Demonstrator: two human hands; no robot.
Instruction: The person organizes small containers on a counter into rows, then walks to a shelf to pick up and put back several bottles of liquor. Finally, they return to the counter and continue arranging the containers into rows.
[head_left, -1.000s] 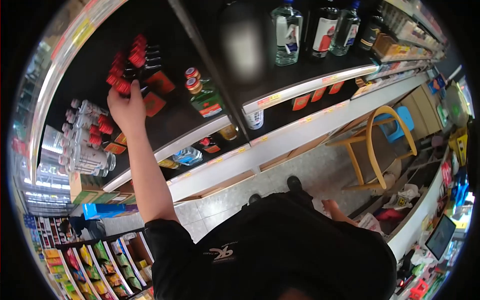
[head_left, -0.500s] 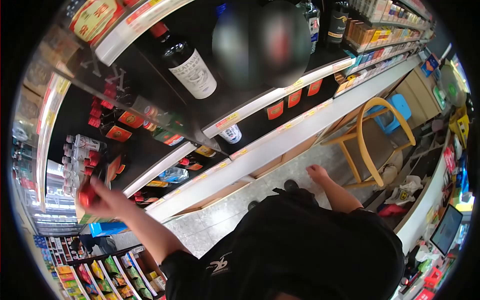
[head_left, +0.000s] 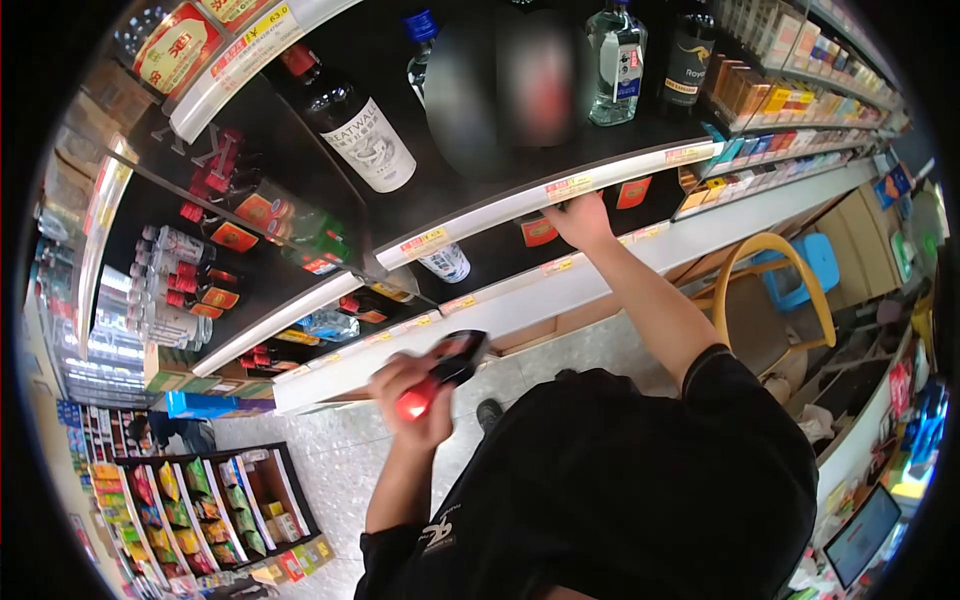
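Since the earlier frame, the left hand [head_left: 412,392] has swung away from the side shelf with a dark bottle [head_left: 460,357], and the right hand [head_left: 582,222] has gone up to the low shelf. Left fingers wrap the bottle over the floor, base tipped toward the shelves, maybe so it carries easily. It looks black and shiny, with a bright red cap [head_left: 415,400]. Right fingers go under the shelf edge, beside a red label [head_left: 540,231]; I cannot tell if they grip.
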